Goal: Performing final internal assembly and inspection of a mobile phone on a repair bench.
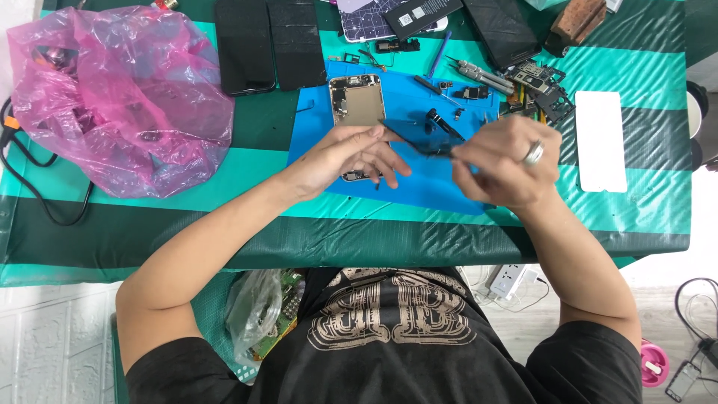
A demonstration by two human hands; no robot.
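— while both hands hover over the blue mat (419,187), what's held?
— left hand (351,153) and right hand (508,161) both pinch a dark flat panel (415,135), beside the opened phone (357,99).

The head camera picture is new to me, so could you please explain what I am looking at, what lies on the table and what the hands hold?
There is only one picture, taken from a camera worn on the person's head, looking down at their own two bare hands; there is no machine. The table has a green striped cover with a blue mat on it. On the mat lies an opened phone body, gold-coloured inside. Around it lie small parts and tools, dark phone panels, a white rectangular sheet and a pink plastic bag. The left hand and the right hand, which wears a ring, hold a thin dark piece between them above the mat. What that piece is, I cannot tell.
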